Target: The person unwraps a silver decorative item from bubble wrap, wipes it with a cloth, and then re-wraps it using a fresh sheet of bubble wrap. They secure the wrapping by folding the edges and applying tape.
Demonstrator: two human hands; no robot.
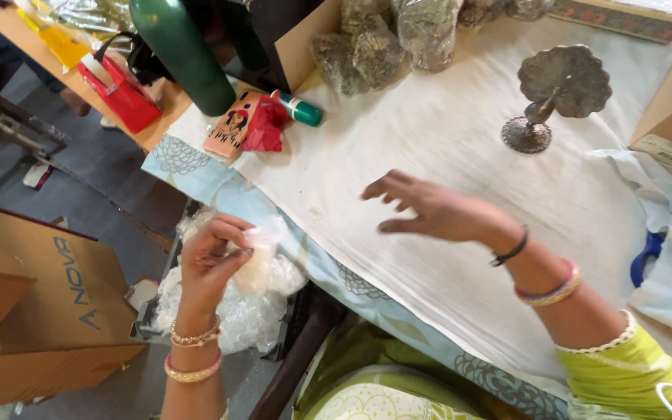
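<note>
Crumpled white wrapping sheet (257, 260) pinched in left hand (210, 264) fingers beside the table (445, 132); right hand (429, 210) hovers over it, fingers spread, empty.

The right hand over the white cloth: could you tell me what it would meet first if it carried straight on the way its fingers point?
Probably the red cloth beside the phone case; the right hand has only bare white cloth before that, though depth is unclear.

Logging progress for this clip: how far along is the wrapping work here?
Early, it seems. The left hand pinches a piece of clear plastic wrap above a crate of wrap beside the table. The right hand hovers open and empty over the white cloth. The metal peacock stand stands unwrapped.
</note>
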